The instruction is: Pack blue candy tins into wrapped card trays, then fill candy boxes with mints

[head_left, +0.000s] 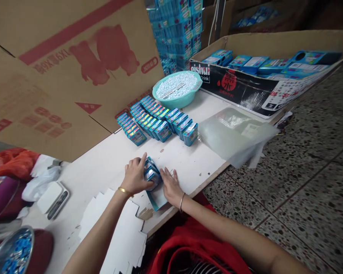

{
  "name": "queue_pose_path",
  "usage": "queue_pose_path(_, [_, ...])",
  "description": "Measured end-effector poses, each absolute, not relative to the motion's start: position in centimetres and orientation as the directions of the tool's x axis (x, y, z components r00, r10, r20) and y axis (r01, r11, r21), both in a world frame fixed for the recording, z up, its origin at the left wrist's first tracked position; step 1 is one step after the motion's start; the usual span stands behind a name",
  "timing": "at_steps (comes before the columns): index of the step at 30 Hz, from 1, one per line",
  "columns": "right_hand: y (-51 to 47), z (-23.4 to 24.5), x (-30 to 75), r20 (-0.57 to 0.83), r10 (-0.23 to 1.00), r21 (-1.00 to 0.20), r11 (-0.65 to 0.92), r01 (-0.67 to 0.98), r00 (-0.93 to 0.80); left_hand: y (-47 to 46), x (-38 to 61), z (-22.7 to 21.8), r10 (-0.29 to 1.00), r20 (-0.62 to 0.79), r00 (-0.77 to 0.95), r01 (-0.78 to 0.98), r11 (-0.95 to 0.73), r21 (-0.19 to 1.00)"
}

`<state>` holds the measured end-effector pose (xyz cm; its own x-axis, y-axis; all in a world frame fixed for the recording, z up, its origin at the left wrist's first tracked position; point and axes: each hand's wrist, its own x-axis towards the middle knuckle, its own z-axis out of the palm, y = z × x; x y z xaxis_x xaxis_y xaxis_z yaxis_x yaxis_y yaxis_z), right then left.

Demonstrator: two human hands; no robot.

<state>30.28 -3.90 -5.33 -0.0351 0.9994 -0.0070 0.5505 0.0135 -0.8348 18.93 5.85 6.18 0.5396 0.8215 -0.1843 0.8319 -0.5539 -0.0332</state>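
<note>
Near the table's front edge, my left hand curls around a few small blue boxes, its thumb on the near side and a finger on the far side. These boxes stand at the far end of an open blue carton, whose pale inside shows at the near end. My right hand lies along the carton's right side, fingers stretched out and thumb apart, touching the boxes or the carton wall. Beyond my hands, several rows of matching small blue boxes stand on the white table.
A turquoise basin of small pale pieces sits behind the rows. Large cardboard rises at left; a black-printed carton holds blue packs. Plastic bags overhang the edge. Flat white card, a scale and a metal bowl lie left.
</note>
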Motion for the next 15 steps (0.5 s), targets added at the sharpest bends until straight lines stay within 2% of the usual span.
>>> queue_pose_path(3, [-3.5,-5.4,30.4,-0.004,0.999,-0.839,0.014,0.544,-0.033,6.8,19.6,6.1,0.832,-0.161,0.531,0.824,-0.551,-0.130])
queue_pose_path(6, [-3.0,-5.0,30.5,-0.023,0.999,-0.840,-0.007,0.542,-0.023,7.9,19.2,6.3,0.811,-0.181,0.556,0.799,-0.582,-0.153])
queue_pose_path(9, [-2.7,-4.7,30.3,-0.026,0.999,-0.866,-0.012,0.499,-0.020,8.8,20.5,6.6,0.780,-0.163,0.604,0.776,-0.622,-0.101])
queue_pose_path(13, [-2.3,-5.3,30.5,0.005,0.999,-0.887,0.019,0.462,-0.033,9.6,28.5,6.3,0.699,0.032,0.715,0.697,-0.715,0.044])
queue_pose_path(15, [-2.3,-5.5,31.1,0.028,0.997,-0.889,0.055,0.455,-0.067,10.3,33.8,5.5,0.678,0.054,0.733,0.675,-0.735,0.064])
